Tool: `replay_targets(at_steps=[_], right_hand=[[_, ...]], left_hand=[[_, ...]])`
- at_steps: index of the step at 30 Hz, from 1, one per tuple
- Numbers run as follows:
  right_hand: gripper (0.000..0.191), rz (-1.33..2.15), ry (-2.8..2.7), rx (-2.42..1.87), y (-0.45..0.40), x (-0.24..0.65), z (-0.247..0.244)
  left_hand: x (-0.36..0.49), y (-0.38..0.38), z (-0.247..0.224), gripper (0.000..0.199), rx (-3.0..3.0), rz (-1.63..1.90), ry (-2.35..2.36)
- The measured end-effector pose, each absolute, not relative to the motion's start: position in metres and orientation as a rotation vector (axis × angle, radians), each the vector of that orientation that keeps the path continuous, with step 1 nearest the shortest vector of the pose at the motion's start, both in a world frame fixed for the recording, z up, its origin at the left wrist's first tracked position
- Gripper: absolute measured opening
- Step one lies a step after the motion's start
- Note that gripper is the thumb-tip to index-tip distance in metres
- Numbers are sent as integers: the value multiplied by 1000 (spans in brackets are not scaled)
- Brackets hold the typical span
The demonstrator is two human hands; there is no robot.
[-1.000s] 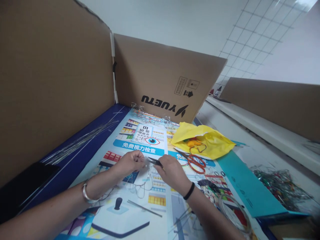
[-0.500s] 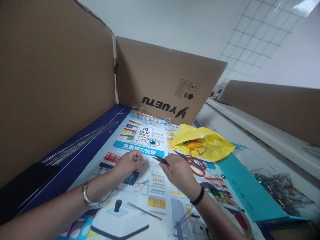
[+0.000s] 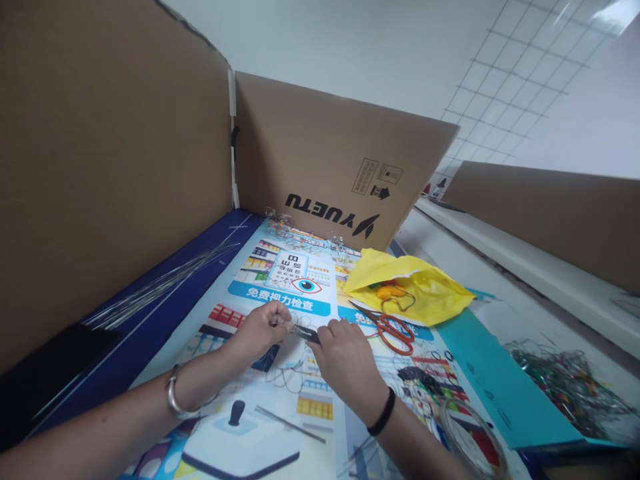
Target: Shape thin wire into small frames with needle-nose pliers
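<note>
My right hand (image 3: 345, 357) is closed around a pair of dark pliers (image 3: 306, 332), whose jaws point left. The plier tips meet the fingertips of my left hand (image 3: 265, 330), which pinches a thin wire. Only faint loops of that wire (image 3: 286, 377) show below the hands, hanging over or lying on the printed poster (image 3: 320, 293). Just right of my right hand lie orange-handled scissors (image 3: 395, 333), blades pointing left. Next to them a yellow bag (image 3: 435, 293) gapes, with orange and coloured bits inside.
Straight silvery wires (image 3: 165, 283) lie along the blue surface at left. A cardboard panel (image 3: 330, 153) stands at the back. A teal box (image 3: 500, 380) with tangled wire pieces (image 3: 565, 387) is at right. A wire coil (image 3: 473, 433) and short rods (image 3: 290, 425) lie near me.
My right hand has moved down and left, bringing the plier tips to my left fingertips. The left hand stays nearly in place, still pinching.
</note>
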State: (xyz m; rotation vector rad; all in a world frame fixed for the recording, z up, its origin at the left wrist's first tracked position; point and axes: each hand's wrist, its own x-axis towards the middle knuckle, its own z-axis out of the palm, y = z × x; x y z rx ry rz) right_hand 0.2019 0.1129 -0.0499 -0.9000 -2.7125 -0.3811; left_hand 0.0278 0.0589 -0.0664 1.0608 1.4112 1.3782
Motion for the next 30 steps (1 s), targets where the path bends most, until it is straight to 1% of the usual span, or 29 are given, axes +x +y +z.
replay_targets(at_steps=[6,14,18,23,30], right_hand=[[16,-375,-2711,-868,115,202,-53],[16,-447,-2696,-816,114,203,-54],[16,-422,-2708,-821,115,204,-55],[17,-297,-2718,-846,117,207,-48],[18,-342,-2739,-768,120,210,-46]], left_hand=[[28,58,-66,15,1070,1387,1422],[27,58,-69,19,1008,1413,1391],[26,58,-68,18,1004,1400,1375],[27,58,-64,20,989,1386,1324],[27,57,-64,20,988,1376,1311]])
